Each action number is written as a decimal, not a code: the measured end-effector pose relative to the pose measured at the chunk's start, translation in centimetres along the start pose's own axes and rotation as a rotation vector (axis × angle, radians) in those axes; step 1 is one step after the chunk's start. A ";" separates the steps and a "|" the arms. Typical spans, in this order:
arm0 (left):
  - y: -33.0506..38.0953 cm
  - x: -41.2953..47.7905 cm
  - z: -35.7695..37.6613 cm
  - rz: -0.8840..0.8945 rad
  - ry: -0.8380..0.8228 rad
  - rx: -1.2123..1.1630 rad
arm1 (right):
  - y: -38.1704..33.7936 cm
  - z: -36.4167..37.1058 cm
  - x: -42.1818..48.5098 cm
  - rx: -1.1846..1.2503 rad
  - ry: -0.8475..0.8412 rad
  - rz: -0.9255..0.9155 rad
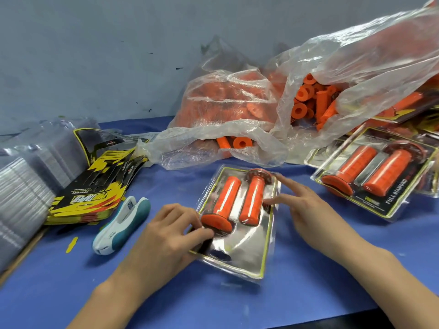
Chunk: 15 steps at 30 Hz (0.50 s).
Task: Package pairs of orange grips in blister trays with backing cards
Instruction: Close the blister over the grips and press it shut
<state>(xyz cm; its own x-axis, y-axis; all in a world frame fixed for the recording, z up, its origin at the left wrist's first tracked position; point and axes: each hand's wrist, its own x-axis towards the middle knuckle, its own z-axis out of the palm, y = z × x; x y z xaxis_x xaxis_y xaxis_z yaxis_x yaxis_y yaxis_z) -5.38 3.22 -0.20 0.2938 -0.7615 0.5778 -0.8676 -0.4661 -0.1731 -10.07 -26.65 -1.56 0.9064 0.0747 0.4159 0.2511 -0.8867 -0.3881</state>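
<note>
While the left hand (166, 236) pinches the near left edge of the clear plastic blister tray (237, 224), the right hand (306, 205) rests straight, spread fingers on its right side. Two orange rubber grips (237, 200) lie side by side inside, on the blue table (308, 293). Left sits a white and teal stapler (123, 224), beyond it yellow and black backing cards (95, 186). Far right, a finished pack (377, 174) lies below clear bags of orange grips (316, 100).

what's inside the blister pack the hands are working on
Two orange grips lie side by side in the blister pack, flanges at opposite ends. Glare and the left hand hide most of the backing card.
</note>
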 end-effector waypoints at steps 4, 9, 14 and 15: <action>1.6 0.3 0.2 0.106 0.026 -0.007 | -0.6 0.6 1.0 0.356 0.005 0.284; 4.3 1.3 0.7 0.159 0.087 -0.053 | -1.0 0.4 2.4 0.661 -0.038 0.562; 4.4 1.5 0.3 0.158 0.068 -0.111 | -1.8 0.4 3.2 0.807 -0.061 0.643; 4.4 1.4 0.3 0.167 0.055 -0.131 | -1.7 0.5 3.1 0.801 -0.087 0.618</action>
<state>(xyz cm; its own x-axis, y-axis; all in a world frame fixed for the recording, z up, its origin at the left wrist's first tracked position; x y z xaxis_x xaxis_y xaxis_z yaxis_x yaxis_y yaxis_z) -8.66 -0.05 -0.35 0.1228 -0.7957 0.5931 -0.9482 -0.2705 -0.1664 -7.55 -24.72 -0.02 0.9681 -0.2325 -0.0932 -0.1451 -0.2173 -0.9652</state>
